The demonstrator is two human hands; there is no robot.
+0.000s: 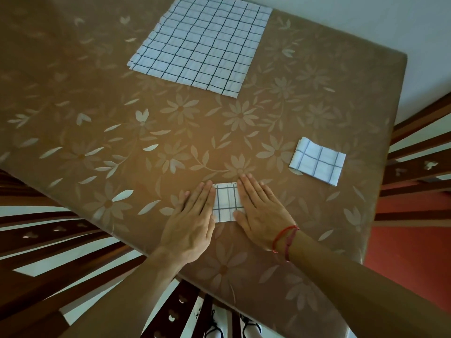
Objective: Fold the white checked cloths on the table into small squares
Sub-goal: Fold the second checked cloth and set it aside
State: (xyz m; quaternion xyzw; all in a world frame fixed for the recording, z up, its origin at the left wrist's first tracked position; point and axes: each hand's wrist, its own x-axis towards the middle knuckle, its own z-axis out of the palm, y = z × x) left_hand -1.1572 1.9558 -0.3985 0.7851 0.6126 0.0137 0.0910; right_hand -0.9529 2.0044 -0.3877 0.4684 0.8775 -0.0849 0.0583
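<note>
White checked cloths lie at three spots on a brown table (97, 142) covered in a pale flower print, seen from above by the person folding them.

Nearest to us, close to the table's near edge, sits a small folded cloth (227, 203), already down to a compact, slightly tall rectangle. The left hand (192, 215) lies flat along its left side and the right hand (261, 213) flat along its right side. Both have straight fingers held together, palms down, pressing the cloth rather than gripping it; neither hand holds anything. A red thread bracelet (285, 237) circles the right wrist. We judge this to be the smoothing of a last or near-last fold.

Further out and to the right, well apart from the hands, a finished square (317, 161) rests near the table's right edge, with layered edges showing on its left side.

Farthest away, at the top of the view, a large cloth (200, 45) lies spread open and unfolded (its frayed left corner hints at more than one layer, but we cannot tell).

By our reading, one cloth is done, one is nearly done, and at least one is left to fold. Wooden chairs (415, 152) stand around the table.
</note>
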